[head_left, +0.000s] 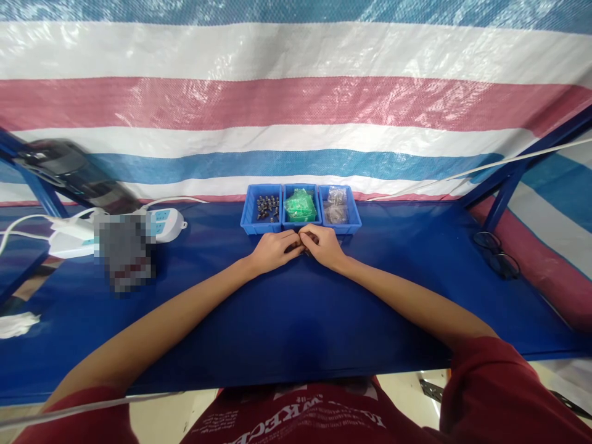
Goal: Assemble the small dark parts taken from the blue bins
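Note:
My left hand (276,251) and my right hand (322,245) meet at the fingertips just in front of three blue bins. Both have their fingers curled and pressed together; whatever lies between them is too small or hidden to name. Small dark metal parts (267,207) lie in the left bin (248,213). In the middle bin (316,196) are green packets (300,207). The right bin (354,213) holds clear plastic bags (337,208).
On the left are a white power strip (172,226) with cables, a blurred grey object (124,250), a dark bottle (87,176) and white tissue (18,324). Glasses (503,265) lie far right on the blue table (296,320). A striped sheet (287,102) hangs behind.

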Tool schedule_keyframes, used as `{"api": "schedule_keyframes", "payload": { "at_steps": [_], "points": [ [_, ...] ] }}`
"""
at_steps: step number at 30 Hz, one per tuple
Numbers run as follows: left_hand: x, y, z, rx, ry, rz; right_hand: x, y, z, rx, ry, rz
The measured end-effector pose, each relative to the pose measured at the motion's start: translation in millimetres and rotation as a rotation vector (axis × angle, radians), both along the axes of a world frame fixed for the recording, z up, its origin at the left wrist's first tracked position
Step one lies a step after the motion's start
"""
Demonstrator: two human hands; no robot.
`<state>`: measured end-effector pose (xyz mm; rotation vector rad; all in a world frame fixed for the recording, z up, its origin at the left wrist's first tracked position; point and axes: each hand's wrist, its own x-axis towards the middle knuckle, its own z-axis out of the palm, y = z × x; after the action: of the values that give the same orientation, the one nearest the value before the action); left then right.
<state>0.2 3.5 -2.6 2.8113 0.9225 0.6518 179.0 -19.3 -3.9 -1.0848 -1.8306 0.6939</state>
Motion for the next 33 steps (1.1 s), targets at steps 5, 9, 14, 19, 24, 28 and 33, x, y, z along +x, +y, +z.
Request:
{"api": "schedule_keyframes", "payload": {
  "at_steps": [5, 9, 14, 19, 24, 28, 33],
  "points": [
    [0.0, -1.0, 0.5, -0.007, -0.029, -0.004, -0.6, -1.5, 2.9, 0.007, 0.014, -0.020],
    [0.4, -1.7, 1.4, -0.004, -0.058, 0.005, -0.7, -2.3, 3.0, 0.026, 0.017, -0.023],
    [0.3, -2.4, 1.1, -0.003, -0.101, 0.003, -0.6, -3.1, 2.6, 0.041, 0.029, -0.022],
    [0.7, -3.7, 3.3, 0.017, -0.132, 0.021, -0.7, -2.9, 2.9, 0.054, 0.022, -0.042],
    [0.9, -4.6, 4.7, 0.023, -0.143, 0.028, -0.7, -2.8, 3.2, 0.071, 0.028, -0.042],
    [0.9, -4.4, 3.3, 0.034, -0.153, 0.024, -0.6, -2.9, 3.3, 0.067, 0.020, -0.040],
    [0.9, -3.9, 2.7, 0.051, -0.164, 0.019, -0.4, -2.1, 3.0, 0.076, 0.010, -0.043]
  ]
}}
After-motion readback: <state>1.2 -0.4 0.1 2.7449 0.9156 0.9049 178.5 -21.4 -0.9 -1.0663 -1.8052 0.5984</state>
